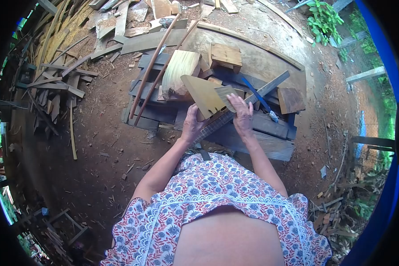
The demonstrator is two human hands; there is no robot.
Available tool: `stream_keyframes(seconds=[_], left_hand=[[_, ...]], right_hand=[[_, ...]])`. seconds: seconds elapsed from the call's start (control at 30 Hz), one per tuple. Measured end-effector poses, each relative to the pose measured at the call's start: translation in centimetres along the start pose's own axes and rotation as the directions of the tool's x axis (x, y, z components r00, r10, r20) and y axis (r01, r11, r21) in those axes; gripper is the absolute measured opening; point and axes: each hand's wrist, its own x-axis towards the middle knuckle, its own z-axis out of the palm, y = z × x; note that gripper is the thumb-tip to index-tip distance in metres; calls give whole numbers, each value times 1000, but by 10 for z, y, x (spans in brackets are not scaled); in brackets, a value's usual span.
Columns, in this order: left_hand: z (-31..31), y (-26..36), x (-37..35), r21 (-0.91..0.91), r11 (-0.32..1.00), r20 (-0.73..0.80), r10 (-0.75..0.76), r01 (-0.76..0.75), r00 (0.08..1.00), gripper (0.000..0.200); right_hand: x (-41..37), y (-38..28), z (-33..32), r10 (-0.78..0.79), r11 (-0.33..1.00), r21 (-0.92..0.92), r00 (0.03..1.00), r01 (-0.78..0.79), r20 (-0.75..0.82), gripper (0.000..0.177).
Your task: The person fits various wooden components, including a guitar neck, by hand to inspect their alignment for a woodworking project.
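My left hand [192, 124] grips the lower end of a flat, pale wooden piece [202, 94] shaped like a wedge, with a dark fretted neck [217, 125] running down toward my lap. My right hand [241, 114] presses a small sheet of sandpaper [225, 93] against the upper edge of that piece. Both hands sit over a stack of dark planks [270, 126] that serves as a bench. A blue-handled tool [257, 95] lies just right of my right hand.
A rounded pale wood block [178, 73] and a square block [226, 55] rest on the planks behind the piece. Two long thin sticks [153, 66] lean across the left. Scrap timber [62, 57] litters the dirt ground at left; green plants [324, 20] grow upper right.
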Motion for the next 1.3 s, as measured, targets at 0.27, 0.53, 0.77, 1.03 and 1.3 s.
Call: stream_keyframes(seconds=[0.27,0.53,0.77,1.03,1.3], left_hand=[[-7,9,2,32,999,-7,-17,17,1000,68],[-3,4,-3,17,998,-23,-63,63,998,68],[-12,13,-1,40,999,9,-19,19,1000,71],[-11,11,0,32,989,-22,-145,146,989,74],[-10,13,0,71,990,-12,-124,124,992,73]], right_hand=[[22,58,41,71,974,-223,992,-46,107,63],[46,-23,28,-524,837,-75,833,542,178,52],[122,-59,46,-594,769,-245,802,591,69,46],[74,-22,8,-689,636,-272,690,722,222,46],[76,15,-29,-706,614,-201,645,763,294,44]])
